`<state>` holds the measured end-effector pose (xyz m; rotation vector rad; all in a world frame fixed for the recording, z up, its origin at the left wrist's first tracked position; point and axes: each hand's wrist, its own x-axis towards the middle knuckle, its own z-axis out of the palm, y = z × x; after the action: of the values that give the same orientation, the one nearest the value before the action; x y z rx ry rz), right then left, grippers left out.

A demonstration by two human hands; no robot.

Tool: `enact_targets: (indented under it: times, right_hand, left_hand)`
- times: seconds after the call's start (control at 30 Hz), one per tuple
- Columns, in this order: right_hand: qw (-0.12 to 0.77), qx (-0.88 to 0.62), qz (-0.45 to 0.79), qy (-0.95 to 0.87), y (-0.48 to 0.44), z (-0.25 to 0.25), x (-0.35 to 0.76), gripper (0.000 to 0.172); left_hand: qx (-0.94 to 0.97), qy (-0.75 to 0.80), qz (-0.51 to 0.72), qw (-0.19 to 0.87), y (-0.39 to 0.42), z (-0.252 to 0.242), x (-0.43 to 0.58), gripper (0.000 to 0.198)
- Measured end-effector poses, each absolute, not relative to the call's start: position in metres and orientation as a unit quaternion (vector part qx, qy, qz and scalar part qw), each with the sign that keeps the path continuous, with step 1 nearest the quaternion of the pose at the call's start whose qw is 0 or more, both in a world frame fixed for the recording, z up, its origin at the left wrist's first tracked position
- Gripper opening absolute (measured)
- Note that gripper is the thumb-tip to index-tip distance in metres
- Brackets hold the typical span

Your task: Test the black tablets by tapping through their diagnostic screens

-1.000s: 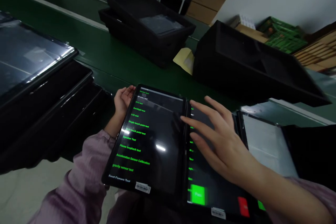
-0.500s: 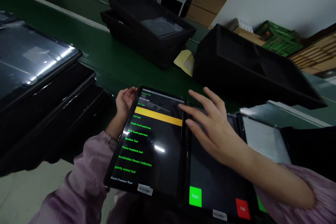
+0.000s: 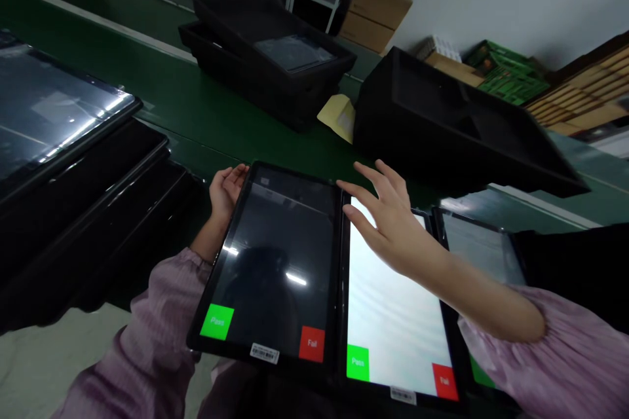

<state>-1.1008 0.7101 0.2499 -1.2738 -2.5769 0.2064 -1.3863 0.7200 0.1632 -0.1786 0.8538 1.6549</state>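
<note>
Three tablets lie side by side in front of me. The left tablet (image 3: 275, 268) has a dark screen with a green Pass and a red Fail button at the bottom. My left hand (image 3: 225, 191) cups its upper left edge, fingers curled against the frame. The middle tablet (image 3: 393, 314) glows white with the same two buttons. My right hand (image 3: 388, 216) hovers over the middle tablet's top left, fingers spread, fingertips near the seam between the two tablets. A third tablet (image 3: 479, 245) shows at the right, partly hidden by my right sleeve.
A stack of black trays with dark screens (image 3: 63, 163) fills the left. On the green conveyor (image 3: 196, 105) stand stacked black trays (image 3: 265, 59) and a big black foam tray (image 3: 457, 124), with a yellow sheet (image 3: 337, 114) between them. Cardboard boxes and green crates line the wall.
The left tablet's green test menu gave way to a dark screen with Pass and Fail buttons. The middle tablet turned from dark to white. My right hand drew back slightly toward the seam.
</note>
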Motion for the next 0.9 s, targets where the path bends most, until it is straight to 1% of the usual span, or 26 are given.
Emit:
enact_targets:
  times: [0.17,0.27,0.33,0.4,0.53,0.63,0.73,0.9]
  right_hand:
    - [0.115,-0.421,0.073,-0.897,0.708,0.254,-1.103,0.051]
    - [0.122,-0.363,0.094,-0.919,0.692,0.270,-1.102,0.039]
    - [0.121,-0.317,0.124,-0.932,0.678,0.284,-1.102,0.034]
    - [0.132,-0.294,0.138,-0.937,0.668,0.295,-1.101,0.032]
    - [0.177,-0.301,0.097,-0.932,0.662,0.299,-1.099,0.028]
    - [0.185,-0.320,0.080,-0.926,0.668,0.292,-1.097,0.028]
    - [0.177,-0.339,0.061,-0.922,0.679,0.282,-1.097,0.031]
    - [0.147,-0.384,0.037,-0.911,0.706,0.262,-1.103,0.042]
  left_hand:
    - [-0.082,0.367,0.715,0.589,0.720,0.165,-1.385,0.025]
    - [-0.080,0.361,0.717,0.591,0.720,0.162,-1.387,0.025]
    - [-0.078,0.359,0.717,0.593,0.721,0.158,-1.388,0.024]
    - [-0.072,0.358,0.715,0.596,0.721,0.155,-1.390,0.022]
    - [-0.065,0.359,0.716,0.596,0.721,0.152,-1.390,0.021]
    - [-0.072,0.362,0.722,0.585,0.722,0.154,-1.389,0.024]
    - [-0.073,0.363,0.726,0.579,0.722,0.156,-1.387,0.021]
    - [-0.076,0.363,0.722,0.584,0.722,0.157,-1.388,0.022]
